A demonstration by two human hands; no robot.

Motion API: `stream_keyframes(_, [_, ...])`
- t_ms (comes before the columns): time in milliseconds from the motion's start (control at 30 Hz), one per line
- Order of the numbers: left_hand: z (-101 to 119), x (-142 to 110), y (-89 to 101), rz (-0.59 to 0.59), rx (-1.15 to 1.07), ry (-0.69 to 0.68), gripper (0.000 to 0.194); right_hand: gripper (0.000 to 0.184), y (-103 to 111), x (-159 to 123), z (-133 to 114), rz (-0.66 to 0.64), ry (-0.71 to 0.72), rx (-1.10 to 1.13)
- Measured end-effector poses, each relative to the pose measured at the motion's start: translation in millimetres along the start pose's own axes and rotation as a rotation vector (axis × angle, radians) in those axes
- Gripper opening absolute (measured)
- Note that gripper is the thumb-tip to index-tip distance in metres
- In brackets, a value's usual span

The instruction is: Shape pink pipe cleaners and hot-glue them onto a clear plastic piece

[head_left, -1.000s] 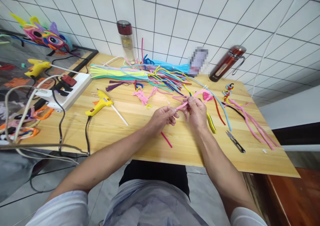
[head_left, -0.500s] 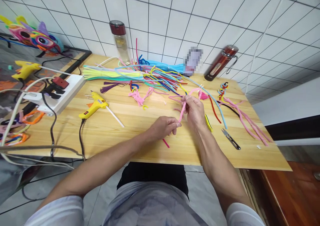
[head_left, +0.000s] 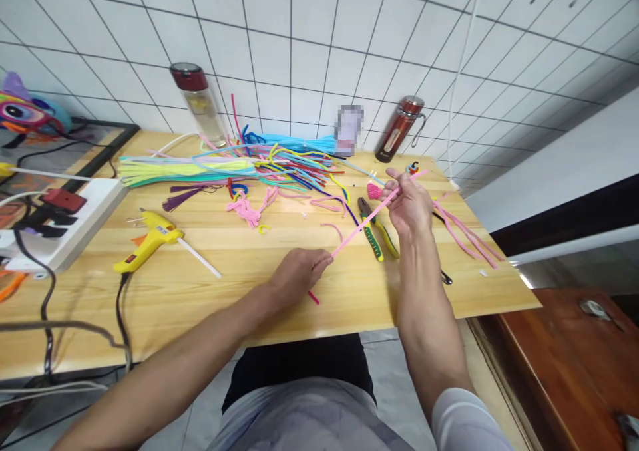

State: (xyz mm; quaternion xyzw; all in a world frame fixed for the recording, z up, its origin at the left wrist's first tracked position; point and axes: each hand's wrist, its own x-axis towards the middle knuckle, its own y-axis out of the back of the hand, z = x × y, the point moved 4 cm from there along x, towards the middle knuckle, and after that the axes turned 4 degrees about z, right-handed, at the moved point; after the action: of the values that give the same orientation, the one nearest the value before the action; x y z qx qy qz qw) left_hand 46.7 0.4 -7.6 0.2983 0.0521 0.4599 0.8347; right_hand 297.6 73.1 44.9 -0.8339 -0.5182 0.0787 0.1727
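Note:
A pink pipe cleaner (head_left: pixel 360 227) stretches straight and slanting above the table between my two hands. My left hand (head_left: pixel 298 273) pinches its lower end between thumb and fingers. Farther up and to the right, my right hand (head_left: pixel 410 205) holds it near the upper end, which sticks out past the thumb; some of its fingers are loosely curled, palm partly up. Beneath the pipe cleaner lie pliers (head_left: pixel 371 237) with green and yellow handles. A dark pink piece (head_left: pixel 313 298) shows on the table beside my left hand.
A yellow glue gun (head_left: pixel 150 238) with a glue stick lies left, near a white power strip (head_left: pixel 74 228). Bundled pipe cleaners (head_left: pixel 200 169) spread along the back. A glass bottle (head_left: pixel 202 108) and a red-brown flask (head_left: pixel 399 130) stand by the wall. Pink strands (head_left: pixel 469 231) lie right.
My hands have moved apart, drawing the pink pipe cleaner out straight. My right hand went right and turned palm up, uncovering the pliers. The view has shifted to the right.

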Motion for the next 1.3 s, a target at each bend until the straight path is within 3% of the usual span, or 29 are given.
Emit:
stream_keyframes(167, [4, 1, 9.3, -0.08, -0.016, -0.044, 0.037, 0.044, 19, 5, -11, 0.02, 0.026, -0.001])
stream_keyframes(367, [8, -2, 1.4, -0.261, -0.175, -0.128, 0.041, 0.049, 12, 3, -10, 0.059, 0.141, -0.098])
stream_keyframes(467, [1, -4, -1.1, -0.29, -0.227, -0.041, 0.043, 0.051, 6, 1, -8, 0.074, 0.122, -0.082])
stream_keyframes(533, [-3, -3, 0.7, -0.288, -0.264, 0.054, 0.034, 0.053, 3, -2, -6, 0.078, 0.084, -0.055])
stream_keyframes(600, [-4, -1, 4.1, -0.254, -0.314, 0.131, 0.034, 0.053, -3, -6, -6, 0.071, 0.052, -0.026])
stream_keyframes(667, [0, 6, 6.8, -0.175, -0.377, 0.181, 0.056, 0.052, -13, -13, -6, 0.043, 0.033, -0.003])
stream_keyframes(733, [8, 17, 5.6, -0.082, -0.479, 0.21, 0.065, 0.05, -27, -22, -4, -0.004, 0.023, 0.002])
stream_keyframes(900, [35, 53, -6.7, 0.063, -0.79, 0.081, 0.051, 0.053, -63, -49, -2, -0.101, 0.021, -0.071])
stream_keyframes(1033, [35, 65, -9.0, 0.224, -0.92, 0.134, 0.042, 0.056, -73, -62, -6, -0.215, 0.058, -0.147])
stream_keyframes(1300, [35, 62, -14.6, 0.202, -0.992, 0.247, 0.035, 0.061, -72, -44, -5, -0.326, 0.011, -0.385])
